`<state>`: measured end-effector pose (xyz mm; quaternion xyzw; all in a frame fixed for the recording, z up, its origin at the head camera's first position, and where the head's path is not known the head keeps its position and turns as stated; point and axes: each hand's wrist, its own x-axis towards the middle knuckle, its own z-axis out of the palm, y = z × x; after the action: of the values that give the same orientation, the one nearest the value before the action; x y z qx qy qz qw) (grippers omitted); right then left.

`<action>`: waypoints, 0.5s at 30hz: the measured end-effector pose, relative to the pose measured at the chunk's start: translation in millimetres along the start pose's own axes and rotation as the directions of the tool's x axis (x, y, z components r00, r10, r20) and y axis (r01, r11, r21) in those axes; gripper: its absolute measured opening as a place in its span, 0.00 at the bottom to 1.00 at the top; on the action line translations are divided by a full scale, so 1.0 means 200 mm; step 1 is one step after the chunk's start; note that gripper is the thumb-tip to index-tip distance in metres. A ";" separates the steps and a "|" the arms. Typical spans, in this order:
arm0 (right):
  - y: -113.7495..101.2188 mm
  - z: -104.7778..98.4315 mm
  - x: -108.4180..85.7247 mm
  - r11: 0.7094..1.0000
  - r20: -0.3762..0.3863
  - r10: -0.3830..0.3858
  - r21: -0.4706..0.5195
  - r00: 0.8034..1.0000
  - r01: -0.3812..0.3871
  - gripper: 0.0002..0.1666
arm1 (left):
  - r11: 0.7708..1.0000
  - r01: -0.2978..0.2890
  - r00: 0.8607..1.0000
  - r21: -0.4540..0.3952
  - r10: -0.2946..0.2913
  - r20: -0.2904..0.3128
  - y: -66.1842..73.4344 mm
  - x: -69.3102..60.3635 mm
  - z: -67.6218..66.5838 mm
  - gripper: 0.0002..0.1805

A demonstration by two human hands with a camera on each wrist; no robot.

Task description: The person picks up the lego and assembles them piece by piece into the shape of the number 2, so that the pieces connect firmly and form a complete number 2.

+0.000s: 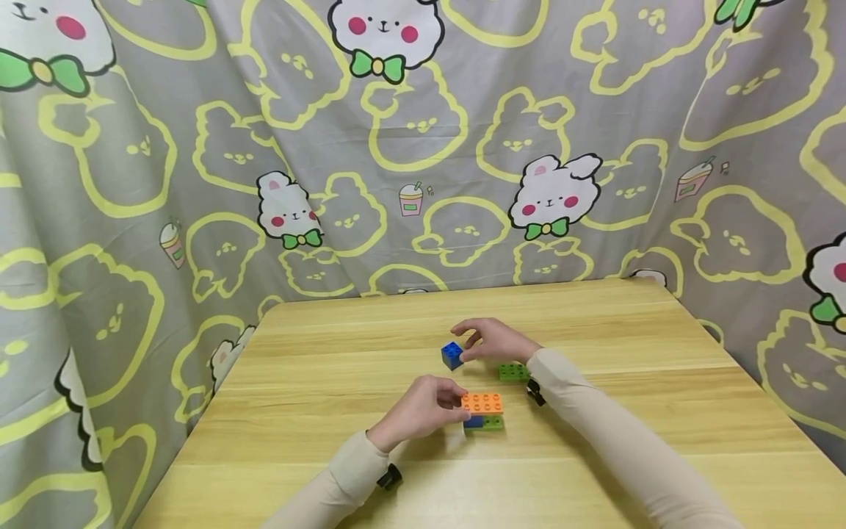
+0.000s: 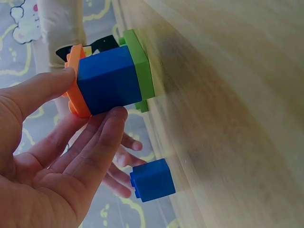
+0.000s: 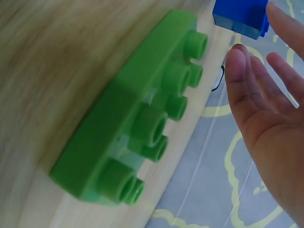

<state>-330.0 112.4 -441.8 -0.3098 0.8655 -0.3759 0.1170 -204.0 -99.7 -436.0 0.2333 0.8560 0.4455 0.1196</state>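
Note:
My left hand holds the left end of a stack, thumb and fingers on its orange plate and blue brick. Beneath that brick lies a green plate, on the table. Beyond it my right hand reaches over a separate blue brick, fingers spread and bent, thumb close to the brick; contact cannot be told. In the right wrist view the fingers of that hand stand apart from the blue brick.
Another green plate, studs up, lies beneath my right wrist, behind the stack. The wooden table ends at a patterned grey curtain at the back and sides. Black wrist devices are on both sleeves.

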 end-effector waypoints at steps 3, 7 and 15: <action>-0.01 0.01 0.01 1.000 0.006 0.014 -0.007 1.000 -0.014 0.35 | 1.000 -0.001 1.000 0.010 0.001 0.001 -0.01 0.00 0.00 0.14; -0.03 0.03 0.02 1.000 0.013 0.014 -0.025 1.000 -0.014 0.34 | 1.000 -0.006 1.000 0.012 0.006 0.002 -0.01 0.00 0.00 0.14; -0.02 0.06 0.04 0.997 0.026 0.006 -0.074 1.000 -0.004 0.26 | 1.000 -0.009 1.000 0.023 0.009 0.006 -0.01 0.00 0.00 0.15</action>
<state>-328.9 97.9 -446.9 -0.3166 0.8779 -0.3393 0.1180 -205.6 -100.8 -437.7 0.2398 0.8596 0.4356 0.1176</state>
